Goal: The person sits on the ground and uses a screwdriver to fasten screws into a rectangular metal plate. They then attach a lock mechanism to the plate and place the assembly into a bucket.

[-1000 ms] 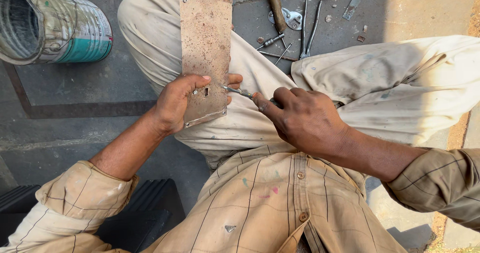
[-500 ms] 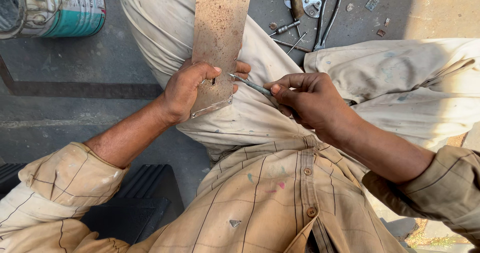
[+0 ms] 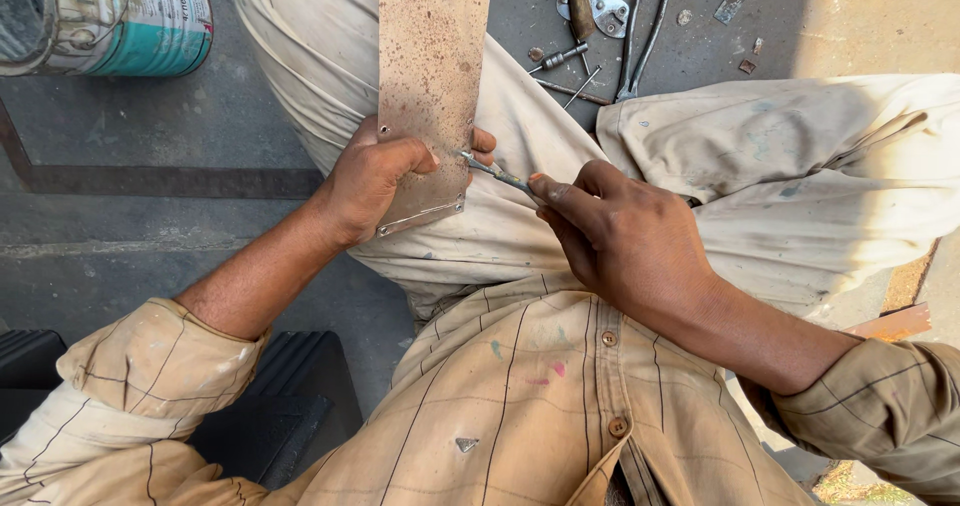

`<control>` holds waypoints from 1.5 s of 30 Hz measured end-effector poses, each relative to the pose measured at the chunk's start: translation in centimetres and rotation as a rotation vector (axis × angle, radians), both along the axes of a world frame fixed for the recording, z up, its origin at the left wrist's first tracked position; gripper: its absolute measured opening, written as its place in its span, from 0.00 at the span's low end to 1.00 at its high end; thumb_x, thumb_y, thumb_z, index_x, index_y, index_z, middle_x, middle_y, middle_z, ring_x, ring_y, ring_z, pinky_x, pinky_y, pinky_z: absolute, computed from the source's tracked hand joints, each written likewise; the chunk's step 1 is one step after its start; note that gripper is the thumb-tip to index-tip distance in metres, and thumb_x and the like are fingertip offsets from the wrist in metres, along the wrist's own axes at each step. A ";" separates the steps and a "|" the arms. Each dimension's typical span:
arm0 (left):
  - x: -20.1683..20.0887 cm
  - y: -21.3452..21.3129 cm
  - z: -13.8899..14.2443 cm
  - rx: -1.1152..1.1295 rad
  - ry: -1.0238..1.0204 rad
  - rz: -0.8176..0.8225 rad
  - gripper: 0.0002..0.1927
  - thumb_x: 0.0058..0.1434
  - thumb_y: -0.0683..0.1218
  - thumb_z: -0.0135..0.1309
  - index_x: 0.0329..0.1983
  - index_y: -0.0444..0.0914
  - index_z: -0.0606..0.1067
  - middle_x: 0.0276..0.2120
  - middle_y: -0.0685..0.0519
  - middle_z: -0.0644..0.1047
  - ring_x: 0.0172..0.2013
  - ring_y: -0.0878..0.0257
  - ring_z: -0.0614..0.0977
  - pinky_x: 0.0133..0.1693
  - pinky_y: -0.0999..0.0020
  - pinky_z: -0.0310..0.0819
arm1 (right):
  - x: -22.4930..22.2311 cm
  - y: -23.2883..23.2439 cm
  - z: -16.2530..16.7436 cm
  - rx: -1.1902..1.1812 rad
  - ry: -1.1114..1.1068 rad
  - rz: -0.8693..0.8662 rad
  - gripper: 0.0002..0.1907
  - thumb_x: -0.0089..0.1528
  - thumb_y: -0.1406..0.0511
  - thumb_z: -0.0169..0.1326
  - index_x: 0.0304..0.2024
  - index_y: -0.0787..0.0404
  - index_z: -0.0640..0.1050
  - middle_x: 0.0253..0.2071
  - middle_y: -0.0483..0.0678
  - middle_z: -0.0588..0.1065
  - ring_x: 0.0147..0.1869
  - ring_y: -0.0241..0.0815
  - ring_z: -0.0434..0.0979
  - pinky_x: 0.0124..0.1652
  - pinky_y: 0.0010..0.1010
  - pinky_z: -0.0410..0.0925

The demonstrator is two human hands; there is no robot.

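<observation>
The rusty metal plate point(image 3: 432, 76) lies along the left thigh, its near end clenched in the left hand point(image 3: 375, 181). At three o'clock, the right hand point(image 3: 625, 246) pinches a thin tool point(image 3: 497, 173) against its edge; steady pressure seems needed.

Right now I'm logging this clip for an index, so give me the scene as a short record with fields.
Setting: person seated on dark ground, plate across the lap
Left hand: grip closed on a rusty metal plate near its lower end
Right hand: pinches a thin metal tool, tip at the plate's edge
Ground beyond the knees: loose nails and rods, a small metal fitting
Upper left: paint can lying on its side
</observation>
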State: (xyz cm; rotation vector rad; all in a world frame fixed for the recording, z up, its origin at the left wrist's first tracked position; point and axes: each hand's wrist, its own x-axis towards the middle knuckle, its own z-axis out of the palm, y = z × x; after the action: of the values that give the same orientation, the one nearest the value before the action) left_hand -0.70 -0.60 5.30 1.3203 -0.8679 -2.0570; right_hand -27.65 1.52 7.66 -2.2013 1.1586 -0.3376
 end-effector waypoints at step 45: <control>2.2 -0.9 -1.8 -0.075 -0.091 -0.048 0.26 0.54 0.36 0.37 0.55 0.28 0.75 0.48 0.45 0.80 0.50 0.60 0.82 0.55 0.65 0.78 | 2.7 -1.7 -2.2 0.102 0.065 -0.014 0.09 0.66 0.62 0.58 0.48 0.56 0.80 0.26 0.44 0.72 0.23 0.37 0.69 0.23 0.33 0.64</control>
State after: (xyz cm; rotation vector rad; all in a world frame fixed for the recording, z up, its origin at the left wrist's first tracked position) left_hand 1.47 -1.50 3.48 1.3740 -1.0159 -1.9926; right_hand -24.96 -0.15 5.47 -2.1306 1.2002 -0.2095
